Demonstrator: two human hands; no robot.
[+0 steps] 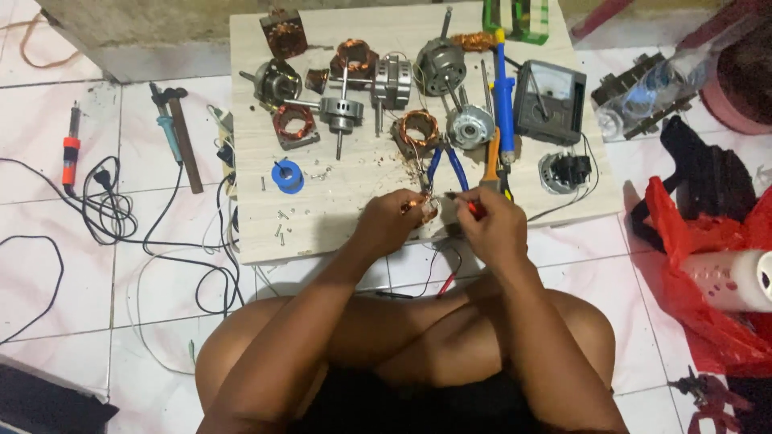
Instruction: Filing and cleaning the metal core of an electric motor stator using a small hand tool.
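Observation:
My left hand (pixel 388 223) pinches a small copper-wound coil (pixel 418 206) over the front edge of a low light wooden board (pixel 346 173). My right hand (pixel 492 225) grips a thin red-handled tool (pixel 473 207) whose tip points at the coil. Blue-handled pliers (pixel 449 163) lie on the board just behind my hands. Thin wires run from the coil back toward a square copper stator (pixel 419 129).
On the board lie several motor housings, rotors and copper windings, a blue solder spool (pixel 287 176), a blue and orange screwdriver (pixel 500 104) and a grey analogue meter (pixel 550 100). Soldering irons, a hammer and black cables cover the tiled floor at left. A red plastic bag (pixel 708 257) sits at right.

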